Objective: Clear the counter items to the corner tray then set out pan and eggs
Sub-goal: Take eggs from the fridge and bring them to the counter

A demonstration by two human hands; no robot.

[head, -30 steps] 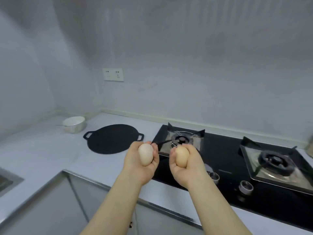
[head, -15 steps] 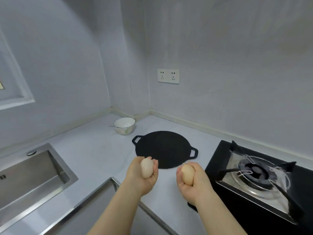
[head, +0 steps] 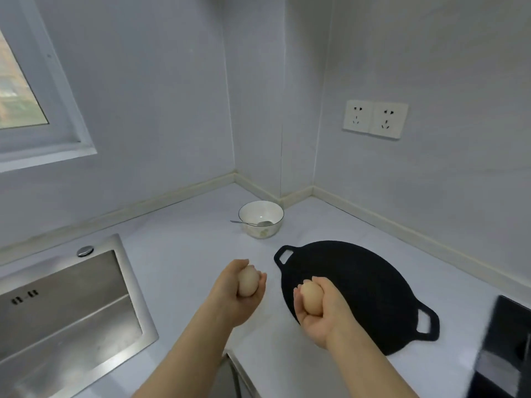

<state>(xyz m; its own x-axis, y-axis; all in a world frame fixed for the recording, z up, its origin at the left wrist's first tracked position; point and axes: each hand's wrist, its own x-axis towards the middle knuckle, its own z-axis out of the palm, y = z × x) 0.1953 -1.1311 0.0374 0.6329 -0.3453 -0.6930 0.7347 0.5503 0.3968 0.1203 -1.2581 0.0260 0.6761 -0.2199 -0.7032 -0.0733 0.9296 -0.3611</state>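
i have both hands out in front of me over the pale surface [head: 184, 254], each carrying one egg. the left hand [head: 228, 303] is curled around the left egg [head: 247, 282], fingers wrapped on its far side and thumb on the near side, with the egg's upper end poking out above the fingers. the right hand [head: 323, 321] cups the right egg [head: 311, 301] the same way, palm turned inward, fingers closed around the egg's right side. the two hands are near each other but not touching, and both eggs are held up off the surface. the pan [head: 365, 280], flat, round and black with a loop handle at each end, lies on the surface just right of the hands; from my view the right hand overlaps its near left edge, and i cannot tell whether it touches it. beyond the pan, near the corner of the walls, stands a white bowl [head: 268, 211] with a spoon [head: 249, 223] in it, the handle sticking out over the rim to the left. a steel sink [head: 66, 311] is set into the surface at the left, and a black stove [head: 505, 349] shows at the far right edge. a double outlet [head: 375, 119] sits on the right wall and a window [head: 17, 90] on the left wall.
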